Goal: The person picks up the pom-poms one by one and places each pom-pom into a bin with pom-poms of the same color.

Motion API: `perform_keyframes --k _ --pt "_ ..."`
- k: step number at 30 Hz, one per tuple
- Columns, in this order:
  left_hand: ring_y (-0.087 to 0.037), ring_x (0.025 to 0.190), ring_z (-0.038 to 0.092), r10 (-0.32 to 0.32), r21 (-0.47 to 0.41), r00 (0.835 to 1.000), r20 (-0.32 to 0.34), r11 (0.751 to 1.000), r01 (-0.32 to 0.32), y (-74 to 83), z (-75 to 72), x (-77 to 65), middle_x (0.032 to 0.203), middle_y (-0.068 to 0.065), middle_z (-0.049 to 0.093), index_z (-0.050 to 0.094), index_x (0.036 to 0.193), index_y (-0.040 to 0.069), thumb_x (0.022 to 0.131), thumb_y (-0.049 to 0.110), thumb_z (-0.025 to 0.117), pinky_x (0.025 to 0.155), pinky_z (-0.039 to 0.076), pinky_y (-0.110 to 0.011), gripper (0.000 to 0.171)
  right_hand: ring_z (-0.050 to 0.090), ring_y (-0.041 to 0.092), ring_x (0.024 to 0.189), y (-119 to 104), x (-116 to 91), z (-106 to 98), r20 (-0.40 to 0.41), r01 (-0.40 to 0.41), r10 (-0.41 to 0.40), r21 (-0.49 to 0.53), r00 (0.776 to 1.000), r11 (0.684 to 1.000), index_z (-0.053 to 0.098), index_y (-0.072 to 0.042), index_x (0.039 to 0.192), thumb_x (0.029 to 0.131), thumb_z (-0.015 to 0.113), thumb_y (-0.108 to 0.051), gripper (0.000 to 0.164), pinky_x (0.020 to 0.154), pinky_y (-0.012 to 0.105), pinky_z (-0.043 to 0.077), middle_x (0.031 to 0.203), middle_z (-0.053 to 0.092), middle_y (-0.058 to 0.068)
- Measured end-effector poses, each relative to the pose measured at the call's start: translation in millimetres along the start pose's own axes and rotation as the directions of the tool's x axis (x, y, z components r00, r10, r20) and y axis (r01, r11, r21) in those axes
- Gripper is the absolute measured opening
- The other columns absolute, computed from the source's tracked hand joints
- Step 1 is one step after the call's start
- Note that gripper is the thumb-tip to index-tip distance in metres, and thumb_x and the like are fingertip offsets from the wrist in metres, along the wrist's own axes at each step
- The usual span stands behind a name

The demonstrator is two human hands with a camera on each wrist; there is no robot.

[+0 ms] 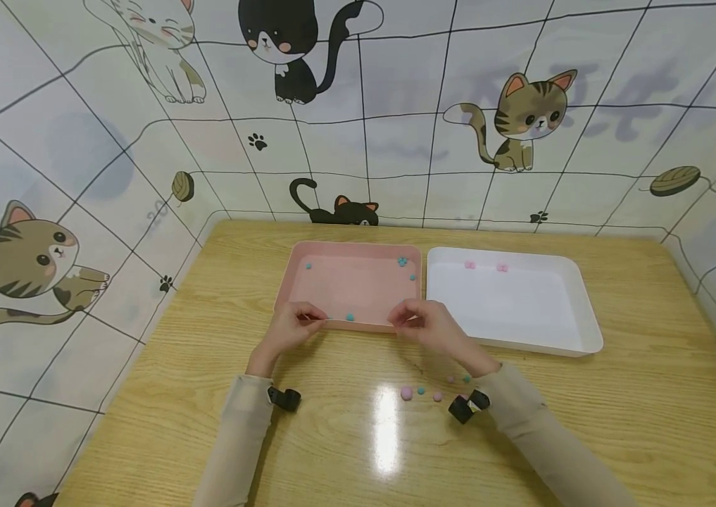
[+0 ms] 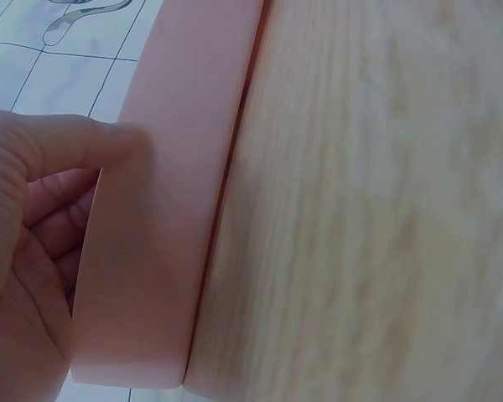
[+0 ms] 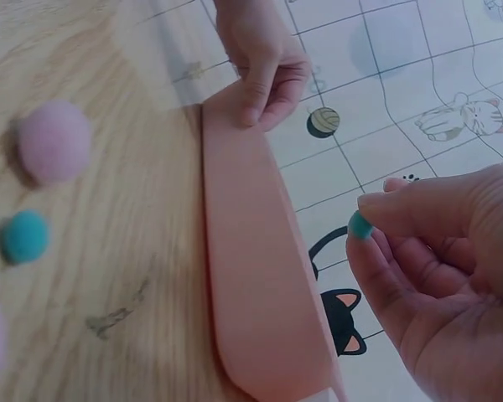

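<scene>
At the near left corner of the pink tray [image 1: 358, 282], my left hand [image 1: 294, 325] holds the front wall. In the left wrist view its thumb [image 2: 117, 144] lies on the outer face, with the other fingers behind the wall. My right hand [image 1: 424, 324] is over the tray's near right corner. It pinches a small teal pom-pom [image 3: 360, 225] between thumb and forefinger. Inside the pink tray, a teal pom-pom [image 1: 350, 317] sits near the front wall, another small teal ball [image 1: 308, 266] at the back left. A teal flower-like piece [image 1: 402, 261] and a teal ball [image 1: 412, 277] lie at the right.
A white tray [image 1: 510, 303] stands right of the pink one, with two pink bow-shaped pieces [image 1: 470, 265] along its back. Several pink and teal pom-poms, including a larger pink one [image 1: 406, 393], lie on the wooden table [image 1: 326, 436] below my right hand.
</scene>
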State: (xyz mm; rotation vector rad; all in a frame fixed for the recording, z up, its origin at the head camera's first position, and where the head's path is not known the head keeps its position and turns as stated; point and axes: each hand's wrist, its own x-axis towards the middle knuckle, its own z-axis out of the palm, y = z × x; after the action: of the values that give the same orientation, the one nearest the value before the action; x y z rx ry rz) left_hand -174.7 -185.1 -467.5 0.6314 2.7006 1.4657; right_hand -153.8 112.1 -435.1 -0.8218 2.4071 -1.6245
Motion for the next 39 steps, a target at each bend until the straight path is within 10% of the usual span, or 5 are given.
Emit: perform_keyframes --k 26,39 --pt "-0.024 0.076 0.063 -0.028 0.012 1.0 0.01 1.0 0.028 -6.9 1.3 1.2 0.082 -0.012 0.069 0.073 0.084 -0.001 0.083 -0.001 0.068 0.068 0.054 -0.032 0.005 0.06 0.027 0.093 -20.7 41.9 -19.7 -0.125 -0.069 0.09 0.163 0.988 0.984 0.063 0.009 0.1 0.085 0.063 0.005 0.016 0.074 0.02 0.051 0.098 0.063 0.021" --pt "-0.027 0.075 0.063 0.005 0.006 1.0 0.016 1.0 -0.005 36.1 -8.0 -4.7 0.08 -0.016 0.068 0.071 0.081 -0.006 0.082 -0.006 0.065 0.066 0.053 -0.033 0.006 0.06 0.016 0.09 -25.0 65.6 -22.6 -0.157 -0.108 0.146 0.228 0.977 0.968 0.062 0.008 0.103 0.085 0.063 0.005 0.019 0.076 0.023 0.051 0.102 0.064 0.02"
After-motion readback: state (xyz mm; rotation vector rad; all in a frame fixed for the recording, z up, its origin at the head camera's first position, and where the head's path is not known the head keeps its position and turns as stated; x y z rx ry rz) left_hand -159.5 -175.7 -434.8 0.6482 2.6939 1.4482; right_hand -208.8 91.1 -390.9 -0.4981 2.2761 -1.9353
